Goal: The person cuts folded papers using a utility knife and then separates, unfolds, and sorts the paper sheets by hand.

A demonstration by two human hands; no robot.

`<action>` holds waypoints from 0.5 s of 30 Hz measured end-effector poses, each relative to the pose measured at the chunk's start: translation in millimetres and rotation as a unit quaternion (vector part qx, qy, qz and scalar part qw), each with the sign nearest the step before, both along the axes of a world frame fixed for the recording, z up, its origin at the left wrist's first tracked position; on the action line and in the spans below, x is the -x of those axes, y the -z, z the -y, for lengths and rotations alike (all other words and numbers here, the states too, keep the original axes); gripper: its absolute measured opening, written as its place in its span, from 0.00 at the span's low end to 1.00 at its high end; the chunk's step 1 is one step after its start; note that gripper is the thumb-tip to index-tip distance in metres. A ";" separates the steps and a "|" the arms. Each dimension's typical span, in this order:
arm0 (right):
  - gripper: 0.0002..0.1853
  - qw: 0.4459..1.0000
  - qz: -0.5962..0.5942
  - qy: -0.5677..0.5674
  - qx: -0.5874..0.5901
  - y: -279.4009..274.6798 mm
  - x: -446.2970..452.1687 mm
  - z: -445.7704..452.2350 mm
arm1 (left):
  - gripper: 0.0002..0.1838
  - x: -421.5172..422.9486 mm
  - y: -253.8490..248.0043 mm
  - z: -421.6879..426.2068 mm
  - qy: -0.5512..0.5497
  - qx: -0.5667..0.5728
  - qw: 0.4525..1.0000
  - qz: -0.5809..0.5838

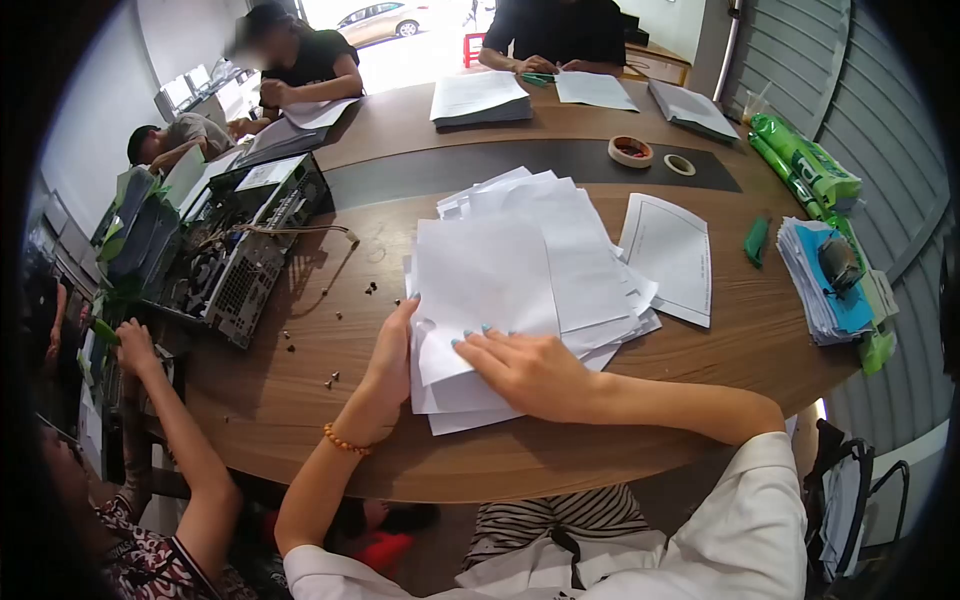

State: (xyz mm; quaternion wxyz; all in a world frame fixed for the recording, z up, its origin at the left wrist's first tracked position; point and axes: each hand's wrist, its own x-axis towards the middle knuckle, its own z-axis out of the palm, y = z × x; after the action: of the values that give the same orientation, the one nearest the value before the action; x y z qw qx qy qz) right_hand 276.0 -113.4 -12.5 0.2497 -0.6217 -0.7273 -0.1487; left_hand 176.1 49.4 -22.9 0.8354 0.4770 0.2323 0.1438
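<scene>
A loose pile of white paper sheets (485, 280) lies in front of me, its edges uneven and fanned to the right. My left hand (388, 365) rests along the pile's left edge, fingers stretched forward; some of them are hidden. Flat on the top sheet lies my right hand (530, 372), palm down with fingers extended. Under it the lower part of that sheet looks slightly curled. A bordered sheet (668, 260) sits just right of the pile.
An opened computer case (245, 255) and several small screws (334, 379) are on the left. Tape rolls (630, 152), a green cutter (756, 242) and a paper stack (815, 285) lie right. Another person's hand (137, 347) is at left; people sit across the table (400, 125).
</scene>
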 end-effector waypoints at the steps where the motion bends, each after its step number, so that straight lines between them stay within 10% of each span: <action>1: 0.19 1.000 -0.004 -0.007 0.009 1.3 5.7 -1.2 | 0.18 0.4 -1.1 -0.2 0.018 0.053 0.998 0.021; 8: 0.23 0.987 -0.154 -0.050 0.015 -24.9 -10.8 22.4 | 0.16 2.4 6.5 0.3 -0.013 -0.071 0.997 0.002; 15: 0.30 0.972 -0.155 0.176 0.030 -41.4 -137.0 106.4 | 0.18 2.6 0.6 -1.0 -0.017 -0.066 0.997 -0.039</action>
State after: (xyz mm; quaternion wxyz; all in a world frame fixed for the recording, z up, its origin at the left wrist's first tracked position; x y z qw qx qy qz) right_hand 413.0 -219.7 28.9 0.3104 -0.7628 -0.5629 -0.0699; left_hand 173.5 50.4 -23.5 0.7897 0.5326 0.2628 0.1539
